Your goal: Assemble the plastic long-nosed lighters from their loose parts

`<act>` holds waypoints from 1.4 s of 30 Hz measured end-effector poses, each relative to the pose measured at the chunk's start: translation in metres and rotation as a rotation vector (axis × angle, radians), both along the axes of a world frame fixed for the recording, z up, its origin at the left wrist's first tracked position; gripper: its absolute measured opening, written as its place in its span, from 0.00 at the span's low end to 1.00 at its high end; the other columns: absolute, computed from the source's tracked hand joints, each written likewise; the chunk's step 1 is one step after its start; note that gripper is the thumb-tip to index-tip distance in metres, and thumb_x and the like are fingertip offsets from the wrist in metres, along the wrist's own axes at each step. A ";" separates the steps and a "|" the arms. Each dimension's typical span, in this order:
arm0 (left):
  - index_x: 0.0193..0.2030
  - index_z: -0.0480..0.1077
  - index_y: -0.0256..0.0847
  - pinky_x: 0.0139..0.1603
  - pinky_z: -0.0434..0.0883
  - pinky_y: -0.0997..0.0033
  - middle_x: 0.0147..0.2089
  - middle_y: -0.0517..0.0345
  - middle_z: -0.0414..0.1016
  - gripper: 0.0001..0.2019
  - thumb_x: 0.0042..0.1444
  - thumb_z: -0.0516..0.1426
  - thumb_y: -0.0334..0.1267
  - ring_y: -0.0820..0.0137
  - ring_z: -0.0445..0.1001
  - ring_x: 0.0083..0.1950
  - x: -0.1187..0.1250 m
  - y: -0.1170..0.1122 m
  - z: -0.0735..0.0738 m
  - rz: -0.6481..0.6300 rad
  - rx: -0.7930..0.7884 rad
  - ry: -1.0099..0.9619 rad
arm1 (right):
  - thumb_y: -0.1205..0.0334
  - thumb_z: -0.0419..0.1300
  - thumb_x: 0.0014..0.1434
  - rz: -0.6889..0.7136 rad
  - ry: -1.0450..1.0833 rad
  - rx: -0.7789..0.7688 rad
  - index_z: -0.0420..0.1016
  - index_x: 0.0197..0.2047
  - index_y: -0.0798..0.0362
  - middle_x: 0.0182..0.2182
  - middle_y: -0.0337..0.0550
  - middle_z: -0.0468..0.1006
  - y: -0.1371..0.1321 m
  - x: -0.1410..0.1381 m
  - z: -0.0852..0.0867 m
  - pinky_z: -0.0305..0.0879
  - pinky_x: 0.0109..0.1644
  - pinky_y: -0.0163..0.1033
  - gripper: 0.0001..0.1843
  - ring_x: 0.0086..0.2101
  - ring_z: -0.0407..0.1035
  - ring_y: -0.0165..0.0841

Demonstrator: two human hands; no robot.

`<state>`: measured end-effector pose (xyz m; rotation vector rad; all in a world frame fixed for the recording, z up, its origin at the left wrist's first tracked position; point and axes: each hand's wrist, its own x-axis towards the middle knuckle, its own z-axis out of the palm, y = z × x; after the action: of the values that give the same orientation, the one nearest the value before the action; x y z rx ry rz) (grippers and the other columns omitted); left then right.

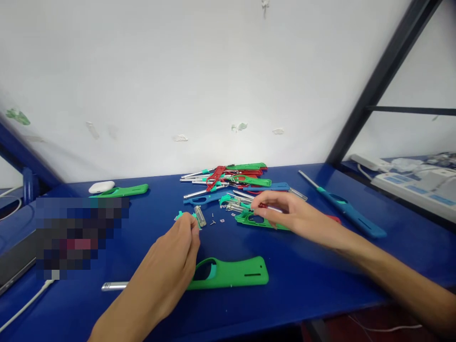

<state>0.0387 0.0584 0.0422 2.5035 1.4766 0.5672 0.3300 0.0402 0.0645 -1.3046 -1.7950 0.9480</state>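
My left hand (180, 242) is closed, knuckles up, over small teal plastic pieces (178, 216); what its fingertips hold, if anything, is hidden. Beside it lies a clear fuel tank (200, 216). Under the left wrist rests a green long-necked lighter (242, 273), its metal tube pointing left. My right hand (281, 209) pinches a slim tool with a red end and silver shaft (264, 205), partly covered by the fingers. Below that hand is an open green lighter shell half (249, 218). Tiny screws and bits (213, 222) are scattered between the hands.
Against the wall is a pile of taken-apart lighters (228, 178) in red, green and blue. A blue lighter (347, 211) lies at right, a green one (131, 190) at left by a white case (101, 186). Power strips (409, 183) sit beyond the dark frame post (370, 85).
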 end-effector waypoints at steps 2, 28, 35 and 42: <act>0.34 0.57 0.48 0.32 0.61 0.63 0.31 0.60 0.71 0.16 0.73 0.38 0.44 0.63 0.71 0.29 0.000 0.002 -0.002 0.011 0.015 -0.020 | 0.49 0.66 0.65 0.002 0.070 -0.062 0.82 0.52 0.45 0.45 0.44 0.80 -0.001 0.000 0.003 0.70 0.39 0.39 0.16 0.40 0.73 0.35; 0.20 0.75 0.42 0.18 0.66 0.78 0.34 0.55 0.82 0.25 0.64 0.59 0.55 0.75 0.69 0.21 0.004 -0.012 0.007 -0.042 -0.351 -0.639 | 0.43 0.62 0.69 -0.043 0.383 0.061 0.66 0.50 0.48 0.31 0.35 0.73 0.000 -0.009 -0.002 0.70 0.22 0.31 0.19 0.26 0.71 0.28; 0.15 0.64 0.42 0.18 0.61 0.78 0.13 0.63 0.64 0.30 0.59 0.63 0.60 0.76 0.62 0.15 0.009 -0.018 0.009 0.062 -0.477 -0.633 | 0.49 0.68 0.66 -0.046 0.375 0.052 0.63 0.54 0.46 0.29 0.36 0.79 -0.002 -0.011 0.000 0.69 0.23 0.32 0.22 0.26 0.72 0.29; 0.19 0.62 0.43 0.17 0.61 0.79 0.14 0.65 0.64 0.26 0.55 0.66 0.56 0.76 0.63 0.15 0.022 -0.023 0.021 0.115 -0.509 -0.674 | 0.47 0.67 0.68 -0.024 0.259 0.107 0.66 0.56 0.45 0.30 0.36 0.80 -0.009 -0.009 0.002 0.67 0.22 0.32 0.21 0.25 0.72 0.29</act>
<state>0.0606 0.0354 0.0635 1.6246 1.2825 0.8230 0.3212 0.0317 0.0663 -1.0821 -1.6044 0.9477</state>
